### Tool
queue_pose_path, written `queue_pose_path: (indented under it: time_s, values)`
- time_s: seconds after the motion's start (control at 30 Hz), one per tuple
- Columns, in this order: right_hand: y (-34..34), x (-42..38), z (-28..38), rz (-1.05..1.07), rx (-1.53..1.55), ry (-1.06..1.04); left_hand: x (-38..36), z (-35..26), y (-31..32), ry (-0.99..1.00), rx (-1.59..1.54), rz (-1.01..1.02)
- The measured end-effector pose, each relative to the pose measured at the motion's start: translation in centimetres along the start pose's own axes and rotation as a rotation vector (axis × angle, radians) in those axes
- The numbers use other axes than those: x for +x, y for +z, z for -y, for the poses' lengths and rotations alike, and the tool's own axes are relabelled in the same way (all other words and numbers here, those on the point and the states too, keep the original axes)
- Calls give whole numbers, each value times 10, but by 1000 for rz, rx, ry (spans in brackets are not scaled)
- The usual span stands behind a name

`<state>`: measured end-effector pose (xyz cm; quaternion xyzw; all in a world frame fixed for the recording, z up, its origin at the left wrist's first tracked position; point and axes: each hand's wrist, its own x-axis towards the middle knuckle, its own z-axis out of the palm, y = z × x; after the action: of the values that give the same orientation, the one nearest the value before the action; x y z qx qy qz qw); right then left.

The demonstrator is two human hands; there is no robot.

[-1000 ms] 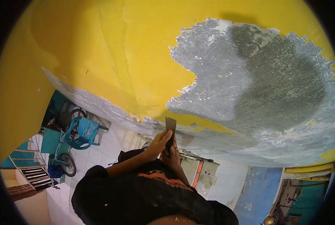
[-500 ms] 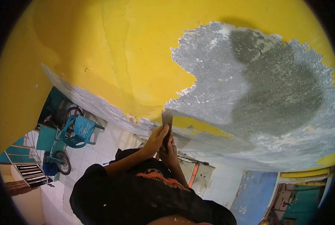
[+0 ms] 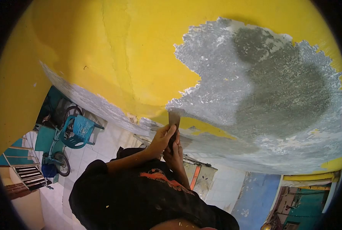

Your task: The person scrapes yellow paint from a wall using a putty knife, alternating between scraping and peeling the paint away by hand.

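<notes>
No readable writing is seen on the scraper (image 3: 174, 119); the orange print on the black shirt (image 3: 140, 195) is too blurred to be read. The scraper's flat, dull metal blade is pointed upward, its long axis nearly vertical, its tip pressed against the yellow painted wall (image 3: 132, 57) at the edge of the bare grey patch (image 3: 263, 88). Its handle is clasped by the left hand (image 3: 161, 140) and the right hand (image 3: 174, 153), closed together around it.
</notes>
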<state>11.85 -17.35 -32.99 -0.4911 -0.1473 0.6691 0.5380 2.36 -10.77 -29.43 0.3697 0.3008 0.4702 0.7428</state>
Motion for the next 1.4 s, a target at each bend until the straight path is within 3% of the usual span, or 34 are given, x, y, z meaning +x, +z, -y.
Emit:
queue_pose_path:
  time_s: [0.03,0.1,0.23,0.3,0.53,0.63,1.17,1.4]
  values:
    - [-21,4,-4,201,23,-13,-4,6,-1,-15,1,23]
    - [-27,11,-4,406,41,-26,-1,8,-1,-24,1,44]
    - [8,12,-2,119,-388,-293,10,-2,1,71,37,-48]
    - [17,11,8,126,-36,-83,12,0,0,40,-68,-48]
    - [-9,0,12,310,-83,-64,1,3,-8,-6,48,95]
    - [-21,-5,22,297,-133,-103,-3,0,-4,-115,-203,177]
    - [8,-7,45,391,-356,-104,10,19,-52,1,-511,-57]
    - [17,-4,35,207,-253,6,8,17,-54,-23,-478,-118]
